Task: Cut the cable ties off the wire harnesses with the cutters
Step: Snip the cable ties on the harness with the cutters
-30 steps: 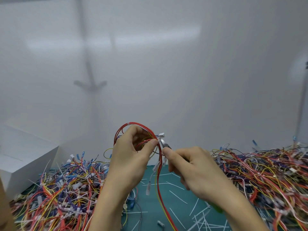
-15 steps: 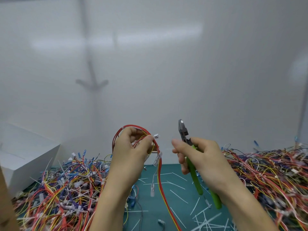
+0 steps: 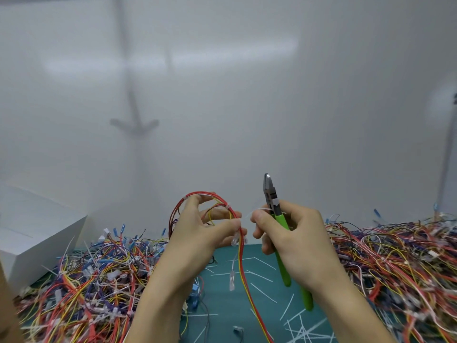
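Two hands are up over the middle of the mat [image 3: 262, 288], and this looks like the pull-off. My right hand [image 3: 296, 233] has its fingers wrapped round the green handles of the cutters [image 3: 271, 196], nose pointing straight up and clear of the wires, while thumb and forefinger nip the tail of the cable tie [image 3: 261, 209]. My left hand [image 3: 197, 233] pinches the harness [image 3: 197, 194] just where that tie meets the bundle, with the loop standing above my knuckles and the loose ends trailing toward the mat's near edge. Whether the strap is cut right through, I can't tell. To do it well, I reckon I draw the tie sideways, away from the left pinch, steady with no snatching, so no wire drags along. The tie runs between my two thumbs. Another white tie [image 3: 227, 207] rides the loop just above my left thumb, probably next. Heaps of harnesses crowd the mat's left edge [image 3: 86, 280] and right edge [image 3: 395, 256]
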Action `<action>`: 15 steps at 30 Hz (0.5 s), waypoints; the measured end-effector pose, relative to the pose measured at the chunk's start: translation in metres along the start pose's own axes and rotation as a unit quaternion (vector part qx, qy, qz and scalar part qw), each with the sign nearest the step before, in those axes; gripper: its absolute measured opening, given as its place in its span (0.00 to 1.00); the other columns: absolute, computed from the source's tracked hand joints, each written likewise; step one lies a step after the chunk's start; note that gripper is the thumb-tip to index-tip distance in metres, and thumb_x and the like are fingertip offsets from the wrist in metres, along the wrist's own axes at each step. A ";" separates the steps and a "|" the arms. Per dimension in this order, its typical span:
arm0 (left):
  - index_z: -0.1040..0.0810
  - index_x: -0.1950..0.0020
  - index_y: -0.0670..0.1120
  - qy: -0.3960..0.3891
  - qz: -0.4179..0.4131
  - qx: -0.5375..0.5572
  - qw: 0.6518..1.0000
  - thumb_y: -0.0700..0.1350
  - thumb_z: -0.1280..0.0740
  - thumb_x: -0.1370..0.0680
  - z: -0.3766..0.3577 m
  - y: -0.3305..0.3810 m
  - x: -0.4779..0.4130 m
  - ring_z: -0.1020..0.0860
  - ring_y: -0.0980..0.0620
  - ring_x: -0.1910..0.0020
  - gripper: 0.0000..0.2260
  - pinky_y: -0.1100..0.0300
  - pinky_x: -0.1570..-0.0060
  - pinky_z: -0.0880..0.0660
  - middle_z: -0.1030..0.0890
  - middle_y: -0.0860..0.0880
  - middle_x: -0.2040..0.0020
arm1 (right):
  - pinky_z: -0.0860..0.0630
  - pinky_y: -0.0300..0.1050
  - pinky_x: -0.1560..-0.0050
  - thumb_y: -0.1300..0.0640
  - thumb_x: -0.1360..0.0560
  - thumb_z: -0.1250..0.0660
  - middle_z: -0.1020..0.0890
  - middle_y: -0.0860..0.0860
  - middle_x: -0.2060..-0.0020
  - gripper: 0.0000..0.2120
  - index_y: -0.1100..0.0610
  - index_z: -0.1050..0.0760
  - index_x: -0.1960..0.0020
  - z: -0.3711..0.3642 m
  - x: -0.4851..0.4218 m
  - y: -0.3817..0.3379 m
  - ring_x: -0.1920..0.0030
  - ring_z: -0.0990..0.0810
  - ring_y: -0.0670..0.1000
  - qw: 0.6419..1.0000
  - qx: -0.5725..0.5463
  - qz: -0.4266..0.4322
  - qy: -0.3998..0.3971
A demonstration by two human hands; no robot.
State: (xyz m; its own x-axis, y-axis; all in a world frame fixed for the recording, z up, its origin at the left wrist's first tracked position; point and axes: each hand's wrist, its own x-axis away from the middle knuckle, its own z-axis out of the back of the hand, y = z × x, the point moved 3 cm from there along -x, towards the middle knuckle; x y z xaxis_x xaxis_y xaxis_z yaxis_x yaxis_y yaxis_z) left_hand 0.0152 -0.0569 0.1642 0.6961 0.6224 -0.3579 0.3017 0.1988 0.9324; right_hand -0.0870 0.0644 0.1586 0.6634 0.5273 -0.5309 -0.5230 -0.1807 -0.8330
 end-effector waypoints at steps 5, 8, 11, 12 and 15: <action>0.33 0.36 0.49 -0.010 0.019 0.014 1.000 0.33 0.29 0.25 -0.003 0.000 0.001 0.15 0.39 0.60 0.23 0.57 0.65 0.19 0.19 0.34 0.51 | 0.21 0.53 0.63 0.52 0.24 0.32 0.18 0.50 0.69 0.09 0.52 0.21 0.62 0.002 0.000 0.001 0.72 0.22 0.48 1.000 -0.002 -0.010 0.010; 0.37 0.32 0.52 0.029 0.004 0.009 1.000 0.33 0.29 0.25 -0.001 -0.001 -0.002 0.15 0.41 0.61 0.29 0.58 0.65 0.19 0.18 0.34 0.54 | 0.20 0.55 0.61 0.49 0.25 0.32 0.17 0.48 0.69 0.10 0.53 0.20 0.62 0.002 0.000 0.003 0.72 0.22 0.46 0.999 0.016 -0.031 -0.007; 0.37 0.31 0.51 0.065 -0.018 0.025 0.997 0.33 0.30 0.25 0.005 0.001 -0.003 0.15 0.42 0.62 0.29 0.61 0.67 0.20 0.17 0.37 0.59 | 0.19 0.55 0.58 0.45 0.27 0.31 0.16 0.47 0.68 0.11 0.52 0.21 0.61 0.002 0.000 0.006 0.70 0.22 0.46 0.994 0.081 -0.054 -0.040; 0.37 0.31 0.51 0.072 -0.021 0.033 0.997 0.33 0.30 0.25 0.007 0.002 -0.003 0.15 0.43 0.62 0.28 0.61 0.67 0.20 0.16 0.39 0.59 | 0.19 0.55 0.57 0.45 0.27 0.31 0.16 0.47 0.68 0.12 0.52 0.21 0.61 0.001 0.000 0.008 0.70 0.21 0.47 0.992 0.095 -0.066 -0.056; 0.35 0.32 0.48 0.076 -0.023 0.045 0.996 0.35 0.31 0.23 0.010 0.003 -0.003 0.14 0.44 0.62 0.24 0.61 0.67 0.20 0.14 0.44 0.60 | 0.18 0.54 0.54 0.43 0.27 0.32 0.16 0.46 0.67 0.13 0.52 0.20 0.60 -0.002 0.002 0.013 0.66 0.18 0.49 0.978 0.156 -0.092 -0.104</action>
State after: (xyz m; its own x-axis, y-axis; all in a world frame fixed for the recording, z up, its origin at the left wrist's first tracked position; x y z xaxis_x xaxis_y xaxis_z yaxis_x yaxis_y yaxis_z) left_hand 0.0207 -0.0660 0.1674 0.5753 0.7234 -0.3817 0.3923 0.1654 0.9049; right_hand -0.0918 0.0610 0.1463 0.6550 0.6904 -0.3071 -0.5647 0.1773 -0.8060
